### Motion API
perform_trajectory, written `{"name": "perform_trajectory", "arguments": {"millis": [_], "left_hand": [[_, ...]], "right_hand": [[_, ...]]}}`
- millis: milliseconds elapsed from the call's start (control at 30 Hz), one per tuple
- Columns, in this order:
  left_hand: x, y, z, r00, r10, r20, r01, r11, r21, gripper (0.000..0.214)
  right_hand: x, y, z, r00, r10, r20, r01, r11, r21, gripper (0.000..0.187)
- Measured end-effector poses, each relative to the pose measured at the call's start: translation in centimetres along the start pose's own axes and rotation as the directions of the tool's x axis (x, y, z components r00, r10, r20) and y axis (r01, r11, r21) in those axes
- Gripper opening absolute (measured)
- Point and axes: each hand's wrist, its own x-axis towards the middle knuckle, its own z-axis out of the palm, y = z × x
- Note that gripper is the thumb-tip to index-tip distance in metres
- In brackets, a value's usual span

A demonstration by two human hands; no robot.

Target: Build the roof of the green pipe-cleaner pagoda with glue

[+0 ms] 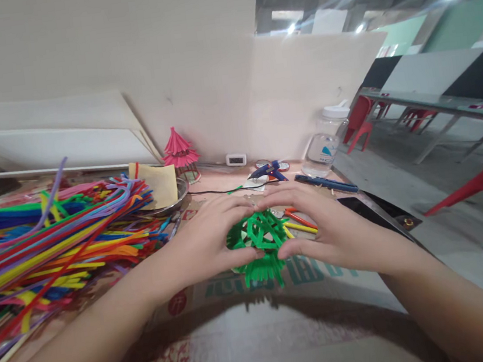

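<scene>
Between my hands is a green pipe-cleaner model (262, 234), with an openwork top of crossed strips and a fringe hanging along its lower side. My left hand (207, 241) curves around its left side, thumb at the front and fingers behind. From the right, my right hand (340, 230) cups it in the same way, its thumb tip near the left one. The fingertips at the back are partly hidden. Red and yellow pipe cleaner pieces (302, 225) lie just behind my right thumb. Under the model is a printed cardboard sheet (242, 333).
At left lies a large heap of coloured pipe cleaners (55, 245). Behind stand a pink pagoda-like model (179, 153), a metal bowl (177, 197), a small digital clock (236, 160), a blue glue gun (266, 170) and a clear bottle (320, 145). The table edge runs along the right.
</scene>
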Motion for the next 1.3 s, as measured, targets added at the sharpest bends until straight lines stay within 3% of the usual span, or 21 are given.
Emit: {"name": "perform_trajectory", "arguments": {"millis": [333, 500, 633, 733, 833, 933, 1033, 1133, 1233, 1300], "left_hand": [[0.1, 0.0, 0.0, 1.000, -0.021, -0.003, 0.021, 0.999, -0.027, 0.056], [0.0, -0.1, -0.1, 1.000, -0.003, -0.008, 0.003, 1.000, -0.015, 0.050], [0.0, -0.4, -0.1, 0.999, -0.046, -0.005, 0.046, 0.999, -0.020, 0.051], [0.0, -0.6, 0.0, 0.998, -0.064, 0.000, 0.064, 0.998, -0.009, 0.052], [0.0, -0.8, 0.0, 0.996, -0.091, 0.025, 0.091, 0.996, -0.005, 0.054], [0.0, -1.1, -0.1, 0.991, -0.128, 0.048, 0.129, 0.991, -0.019, 0.055], [0.0, -1.6, -0.1, 0.990, -0.125, 0.066, 0.129, 0.989, -0.065, 0.054], [0.0, -1.9, 0.0, 0.982, -0.173, 0.074, 0.181, 0.976, -0.118, 0.062], [-0.2, -2.1, 0.1, 0.962, -0.265, 0.063, 0.272, 0.946, -0.178, 0.079], [-0.2, -2.2, 0.1, 0.963, -0.262, 0.062, 0.270, 0.936, -0.226, 0.083]], "right_hand": [[0.2, 0.3, 0.9, 0.999, -0.044, -0.012, 0.043, 0.999, -0.006, 0.052], [0.1, 0.2, 0.2, 0.999, -0.012, -0.035, 0.014, 0.996, 0.084, 0.056], [0.0, 0.4, -0.3, 0.986, 0.010, -0.169, -0.001, 0.999, 0.051, 0.037], [0.1, 1.1, -0.3, 0.943, 0.036, -0.330, -0.033, 0.999, 0.015, 0.019], [0.1, 2.0, -0.4, 0.863, 0.153, -0.481, -0.152, 0.987, 0.041, 0.012], [0.0, 2.7, -0.7, 0.802, 0.270, -0.532, -0.261, 0.961, 0.094, 0.006], [0.0, 2.8, -1.0, 0.773, 0.348, -0.531, -0.347, 0.932, 0.106, 0.010], [0.0, 2.2, -0.9, 0.818, 0.307, -0.486, -0.319, 0.946, 0.061, 0.017], [0.1, 1.1, -0.1, 0.931, 0.197, -0.308, -0.208, 0.978, -0.002, 0.019], [0.2, 0.5, 0.7, 0.975, 0.148, -0.167, -0.153, 0.988, -0.015, 0.026]]}}
